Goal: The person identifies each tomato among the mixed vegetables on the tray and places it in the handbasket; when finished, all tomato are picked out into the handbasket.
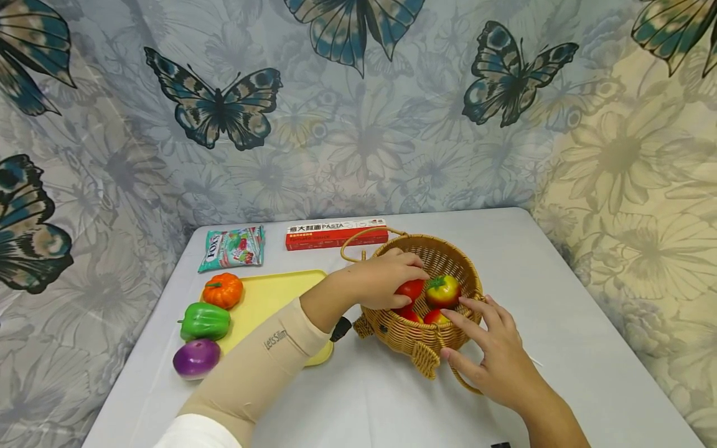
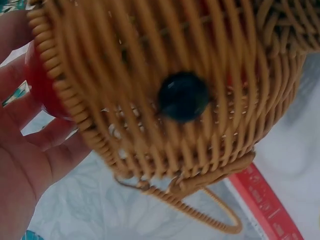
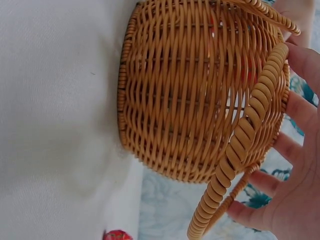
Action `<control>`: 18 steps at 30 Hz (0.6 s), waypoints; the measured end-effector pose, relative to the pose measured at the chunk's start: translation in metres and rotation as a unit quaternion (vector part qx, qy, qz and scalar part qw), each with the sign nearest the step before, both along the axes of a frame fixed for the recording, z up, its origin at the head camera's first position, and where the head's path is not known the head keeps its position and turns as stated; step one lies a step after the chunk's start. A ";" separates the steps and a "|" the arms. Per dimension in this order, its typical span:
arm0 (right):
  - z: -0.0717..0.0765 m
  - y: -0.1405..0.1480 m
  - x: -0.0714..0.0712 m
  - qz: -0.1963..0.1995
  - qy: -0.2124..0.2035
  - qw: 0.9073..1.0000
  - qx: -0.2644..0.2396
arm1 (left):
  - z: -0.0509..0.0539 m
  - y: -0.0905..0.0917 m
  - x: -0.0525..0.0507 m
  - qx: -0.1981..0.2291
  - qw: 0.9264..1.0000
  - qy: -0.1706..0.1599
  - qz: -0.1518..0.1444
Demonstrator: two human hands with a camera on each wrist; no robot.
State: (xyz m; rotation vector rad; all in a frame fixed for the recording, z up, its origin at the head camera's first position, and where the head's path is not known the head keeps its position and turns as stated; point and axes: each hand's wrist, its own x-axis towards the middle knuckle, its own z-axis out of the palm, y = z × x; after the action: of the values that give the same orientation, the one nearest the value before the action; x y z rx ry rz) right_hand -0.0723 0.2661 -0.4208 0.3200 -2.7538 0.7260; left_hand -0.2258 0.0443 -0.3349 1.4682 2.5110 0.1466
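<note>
A wicker basket (image 1: 386, 333) with two handles and a dark round eye (image 2: 183, 96) stands right of the table's middle. My left hand (image 1: 386, 278) reaches over its rim, fingers and thumb curled about a red round fruit (image 1: 411, 290). In the left wrist view that fruit (image 2: 42, 82) shows beside the rim. A red-yellow fruit with a green top (image 1: 442, 291) and more red fruit (image 1: 435, 317) lie inside, partly hidden. My right hand (image 1: 493, 354) touches the basket's near right rim with spread, fairly straight fingers, the thumb outside by a wicker handle (image 3: 240, 145).
Left of the basket lies a yellow tray (image 1: 269, 292), partly under my left arm. An orange pumpkin (image 1: 223, 290), a green bell pepper (image 1: 205, 322) and a purple vegetable (image 1: 196, 358) line its left edge. Behind are a teal snack packet (image 1: 232, 247) and a red pasta box (image 1: 336, 234).
</note>
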 end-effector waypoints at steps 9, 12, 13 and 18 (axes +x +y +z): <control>-0.001 0.001 -0.001 0.003 0.009 1.000 0.006 | -0.010 0.005 -0.003 -0.012 1.000 0.002 -0.005; -0.001 0.001 -0.001 0.002 0.007 1.000 0.007 | -0.010 0.005 -0.003 -0.014 1.000 0.004 -0.005; 0.000 0.001 -0.001 0.001 0.006 1.000 0.008 | -0.010 0.004 -0.002 -0.015 1.000 0.006 -0.005; 0.000 0.000 0.000 -0.001 -0.002 1.000 0.009 | -0.011 -0.001 0.002 -0.018 0.999 0.039 -0.009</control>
State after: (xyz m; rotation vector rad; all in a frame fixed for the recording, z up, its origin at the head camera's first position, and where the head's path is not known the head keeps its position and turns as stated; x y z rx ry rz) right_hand -0.0723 0.2664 -0.4208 0.3184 -2.7655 0.7033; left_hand -0.2239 0.0435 -0.3459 1.5091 2.5456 0.0414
